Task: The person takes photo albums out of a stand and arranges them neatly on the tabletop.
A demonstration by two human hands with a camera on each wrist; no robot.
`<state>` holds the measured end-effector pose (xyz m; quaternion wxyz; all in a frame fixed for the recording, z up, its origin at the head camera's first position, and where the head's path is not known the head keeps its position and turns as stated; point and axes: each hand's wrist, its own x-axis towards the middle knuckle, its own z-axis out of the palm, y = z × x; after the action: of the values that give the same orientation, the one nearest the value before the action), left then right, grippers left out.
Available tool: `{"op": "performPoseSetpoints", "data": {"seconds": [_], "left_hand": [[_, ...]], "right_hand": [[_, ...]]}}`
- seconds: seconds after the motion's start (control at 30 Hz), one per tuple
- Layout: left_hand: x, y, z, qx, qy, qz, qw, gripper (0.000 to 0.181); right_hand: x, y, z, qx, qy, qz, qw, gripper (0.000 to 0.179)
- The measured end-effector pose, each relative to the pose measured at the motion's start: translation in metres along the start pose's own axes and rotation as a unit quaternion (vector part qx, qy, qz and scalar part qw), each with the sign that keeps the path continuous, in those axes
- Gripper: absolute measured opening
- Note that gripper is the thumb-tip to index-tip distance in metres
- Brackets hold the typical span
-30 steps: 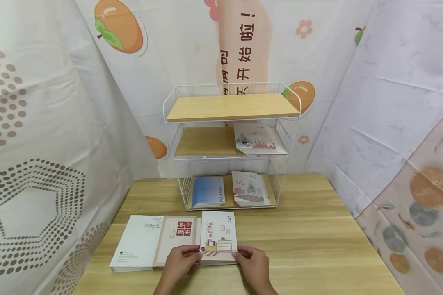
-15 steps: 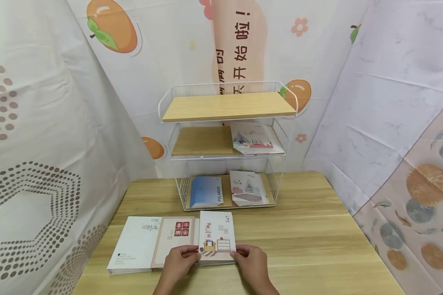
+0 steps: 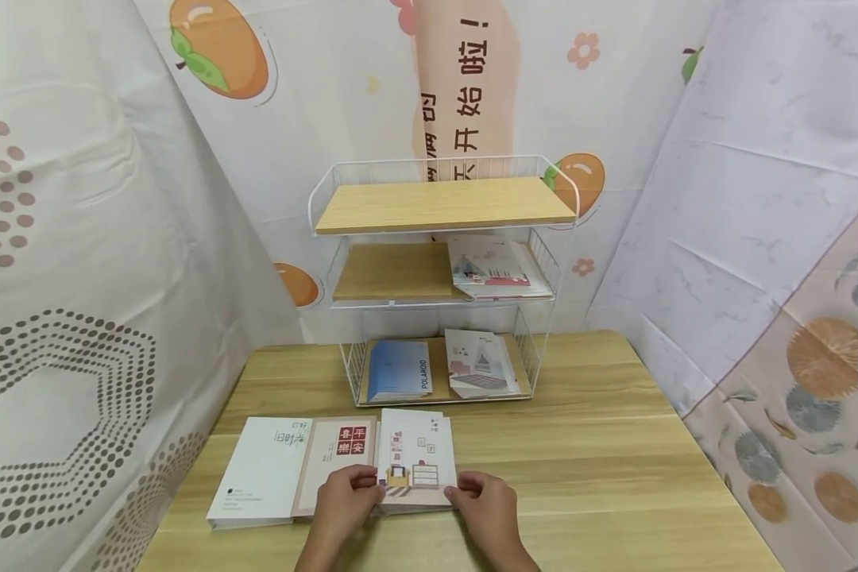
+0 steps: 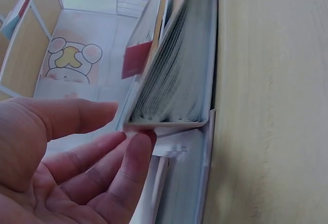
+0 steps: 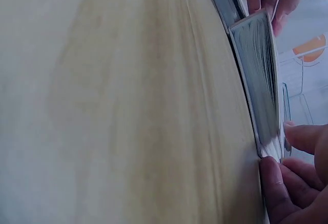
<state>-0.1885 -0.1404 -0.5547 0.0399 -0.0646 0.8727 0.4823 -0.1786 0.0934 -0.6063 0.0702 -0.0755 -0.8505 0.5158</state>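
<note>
A thick photo album (image 3: 416, 465) with a drawn room on its white cover lies flat in front of me. At its lower left corner my left hand (image 3: 343, 504) holds its edge, thumb and fingers bent round it. My right hand (image 3: 488, 508) pinches the lower right corner, thumb on top and fingers at the side. In the left wrist view, the album's sleeved pages (image 4: 174, 75) fan inside the covers, with the left hand (image 4: 92, 167) at one end. Directly left lie a beige album (image 3: 334, 469) with a red printed square and a white album (image 3: 260, 473).
Behind the albums stands a white wire rack with wooden shelves (image 3: 443, 202). Several albums (image 3: 500, 266) lie on its middle shelf's right. The bottom shelf bears a blue album (image 3: 400, 369) and illustrated ones (image 3: 481, 365). The wooden table (image 3: 600, 461) extends right; printed cloth hangs around.
The illustrated album's top has shifted slightly left, showing more of an edge beneath it at the right. My left hand's fingers have risen a little; the right hand stays nearly still.
</note>
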Motion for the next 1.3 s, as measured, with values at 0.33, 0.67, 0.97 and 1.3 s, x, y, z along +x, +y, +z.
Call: {"op": "performPoseSetpoints", "data": {"seconds": [0.33, 0.67, 0.97, 1.3], "left_hand": [[0.007, 0.012, -0.012, 0.031, 0.025, 0.034, 0.9986, 0.035], [0.014, 0.03, -0.019, 0.043, 0.011, 0.062, 0.9971, 0.033], [0.022, 0.056, -0.018, 0.071, 0.013, 0.123, 0.9898, 0.026], [0.03, 0.096, -0.022, 0.091, 0.019, 0.161, 0.9825, 0.034]], "right_hand": [[0.001, -0.006, -0.006, 0.002, -0.021, -0.019, 0.9996, 0.029], [0.009, -0.026, -0.025, 0.056, -0.047, -0.044, 0.9964, 0.03], [0.022, -0.039, -0.045, 0.038, -0.048, -0.033, 0.9976, 0.034], [0.047, -0.066, -0.076, -0.012, 0.0, -0.064, 0.9979, 0.038]]}}
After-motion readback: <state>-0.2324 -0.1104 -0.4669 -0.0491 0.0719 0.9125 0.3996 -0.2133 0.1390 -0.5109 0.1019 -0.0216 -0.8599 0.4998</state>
